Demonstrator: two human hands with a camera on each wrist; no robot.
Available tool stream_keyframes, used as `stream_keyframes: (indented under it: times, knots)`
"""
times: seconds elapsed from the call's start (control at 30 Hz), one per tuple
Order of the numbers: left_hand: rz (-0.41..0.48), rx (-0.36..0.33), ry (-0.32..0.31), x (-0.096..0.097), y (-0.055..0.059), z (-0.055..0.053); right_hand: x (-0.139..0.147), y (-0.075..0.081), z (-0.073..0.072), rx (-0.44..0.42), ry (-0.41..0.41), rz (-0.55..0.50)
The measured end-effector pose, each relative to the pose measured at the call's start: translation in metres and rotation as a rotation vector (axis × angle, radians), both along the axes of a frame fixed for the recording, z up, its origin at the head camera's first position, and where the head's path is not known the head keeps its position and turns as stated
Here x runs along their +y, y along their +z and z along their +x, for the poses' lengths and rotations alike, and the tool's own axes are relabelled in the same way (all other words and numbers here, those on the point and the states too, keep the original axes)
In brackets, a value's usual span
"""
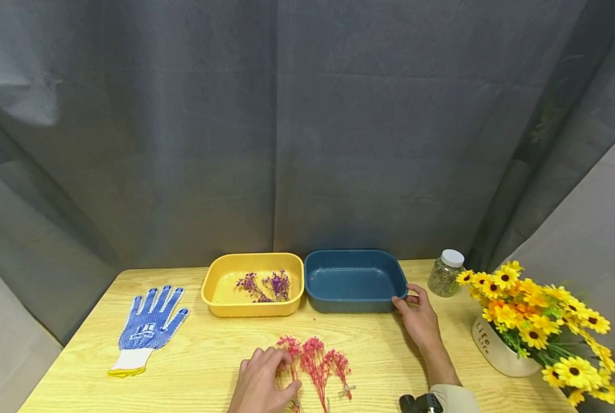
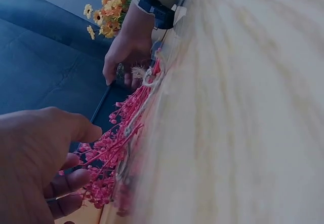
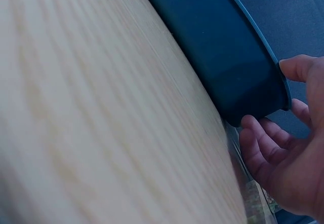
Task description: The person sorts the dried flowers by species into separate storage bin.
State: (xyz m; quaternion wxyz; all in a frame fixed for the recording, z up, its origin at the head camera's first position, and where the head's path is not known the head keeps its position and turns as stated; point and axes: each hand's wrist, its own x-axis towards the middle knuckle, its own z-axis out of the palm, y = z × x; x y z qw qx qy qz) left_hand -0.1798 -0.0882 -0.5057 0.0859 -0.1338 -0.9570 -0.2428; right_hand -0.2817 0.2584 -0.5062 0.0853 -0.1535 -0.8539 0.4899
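Three pink dried-flower sprigs (image 1: 314,361) lie side by side at the front of the wooden table. My left hand (image 1: 263,378) is at the leftmost one, its thumb and fingers apart on either side of the blossoms (image 2: 101,171). Twine (image 2: 148,77) is tied round stems in the left wrist view. My right hand (image 1: 419,318) grips the near right corner of a dark blue bin (image 1: 356,307). In the right wrist view the thumb (image 3: 296,67) presses on the rim and the other fingers (image 3: 263,138) curl against the end wall.
A yellow bin (image 1: 255,310) holding purple dried flowers (image 1: 278,285) stands left of the blue one. Farther left lies a blue-and-white work glove (image 1: 144,330). On the right are a white-lidded jar (image 1: 445,275) and a pot (image 1: 500,350) of yellow flowers. A grey curtain (image 1: 286,143) hangs behind.
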Motion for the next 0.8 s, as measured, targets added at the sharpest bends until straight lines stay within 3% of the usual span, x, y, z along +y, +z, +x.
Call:
stream_keyframes:
  times: [0.37, 0.6, 0.8]
  knots:
    - [0.111, -0.131, 0.019, 0.002, -0.010, -0.006, 0.000, 0.002, 0.001, -0.007, 0.010, -0.014]
    - [0.157, -0.090, 0.001, -0.001, -0.015, -0.008, 0.000, 0.002, 0.002, -0.020, 0.018, -0.038]
    - [0.249, -0.091, 0.018, 0.000, -0.011, -0.007, -0.001, 0.001, 0.000, -0.010, 0.012, -0.058]
